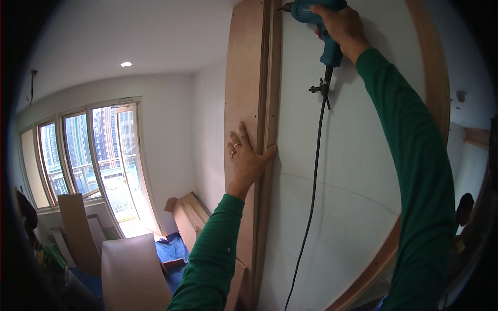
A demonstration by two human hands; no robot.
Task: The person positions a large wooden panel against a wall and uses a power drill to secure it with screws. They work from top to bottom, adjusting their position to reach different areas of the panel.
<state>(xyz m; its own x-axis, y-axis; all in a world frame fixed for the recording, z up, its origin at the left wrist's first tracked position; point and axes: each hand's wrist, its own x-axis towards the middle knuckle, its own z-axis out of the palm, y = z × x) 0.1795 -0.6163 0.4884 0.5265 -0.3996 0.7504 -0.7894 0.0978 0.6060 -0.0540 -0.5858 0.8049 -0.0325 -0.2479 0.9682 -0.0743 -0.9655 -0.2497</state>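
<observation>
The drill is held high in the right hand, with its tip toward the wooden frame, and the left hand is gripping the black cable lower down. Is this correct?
Not quite. The head view shows the left hand pressed flat against the upright wooden frame, not gripping the black cable, which hangs free. The rest holds: the right hand holds the blue drill high, tip toward the frame.

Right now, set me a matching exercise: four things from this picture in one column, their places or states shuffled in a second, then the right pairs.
Things:
1. left hand
2. right hand
3. power cord
4. blue sheet

Places or states:
A. hangs down in front of the white panel
B. grips the teal drill up high
C. lies on the floor below the window
D. pressed flat on the upright wooden board

Pairs: 1-D, 2-B, 3-A, 4-C
</observation>
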